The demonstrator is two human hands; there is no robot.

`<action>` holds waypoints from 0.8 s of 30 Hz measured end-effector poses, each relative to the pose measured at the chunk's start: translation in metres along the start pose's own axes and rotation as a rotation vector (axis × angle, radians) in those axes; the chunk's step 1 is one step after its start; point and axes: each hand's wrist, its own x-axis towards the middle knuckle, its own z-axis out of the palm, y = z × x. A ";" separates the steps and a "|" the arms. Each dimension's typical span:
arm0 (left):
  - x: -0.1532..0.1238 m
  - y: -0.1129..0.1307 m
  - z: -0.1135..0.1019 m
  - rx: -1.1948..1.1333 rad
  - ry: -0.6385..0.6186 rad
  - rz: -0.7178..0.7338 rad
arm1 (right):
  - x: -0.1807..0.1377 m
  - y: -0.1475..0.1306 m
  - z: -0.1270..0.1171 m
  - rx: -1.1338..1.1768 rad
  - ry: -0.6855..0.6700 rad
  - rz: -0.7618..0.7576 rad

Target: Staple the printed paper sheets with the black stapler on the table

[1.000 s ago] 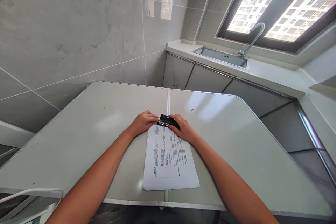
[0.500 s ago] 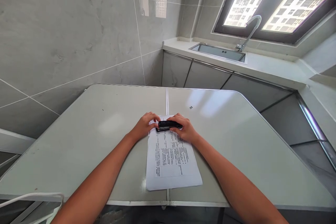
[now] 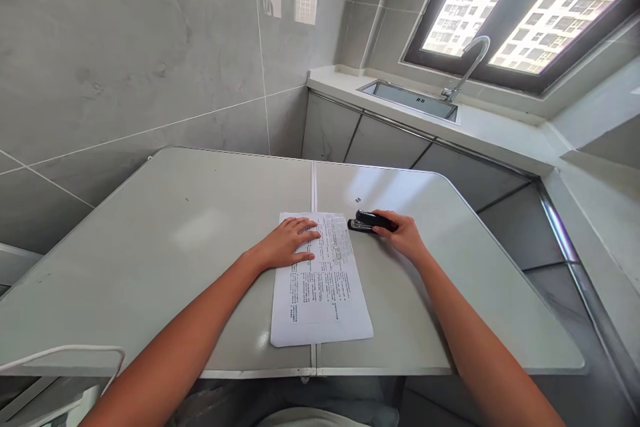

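Printed white paper [image 3: 323, 313] lies across the table's middle seam; whether it is one sheet or more I cannot tell. My left hand [image 3: 290, 243] rests flat on its upper left part, fingers spread and holding nothing. To the right of the paper, my right hand [image 3: 404, 235] grips a black stapler [image 3: 369, 220] by its rear end. The stapler's front points left, close to the paper's upper right edge, and its jaws are apart. Just beyond the stapler lie small staples [image 3: 358, 200] on the tabletop.
The pale folding table [image 3: 210, 307] has a seam down its middle. A white cable [image 3: 65, 349] hangs by its near left corner. Behind stand a counter with a sink [image 3: 410, 100] and a curved tap [image 3: 470, 67], under a window [image 3: 500, 7]. A grey tiled wall [image 3: 150, 47] rises at the left.
My right hand has carried the stapler off the paper to the right. My left hand has let go of the stapler's front and now lies flat on the paper.
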 end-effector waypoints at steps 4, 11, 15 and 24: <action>-0.001 -0.005 0.001 -0.009 0.017 -0.025 | -0.039 0.013 -0.022 0.042 -0.180 -0.055; 0.000 -0.004 0.000 0.000 0.016 -0.037 | -0.055 -0.004 -0.001 0.047 -0.250 -0.258; 0.000 -0.002 -0.001 0.004 0.017 -0.031 | -0.051 -0.009 0.011 0.008 -0.227 -0.407; 0.001 -0.004 0.002 0.017 0.011 -0.034 | -0.053 -0.017 0.017 -0.116 -0.229 -0.494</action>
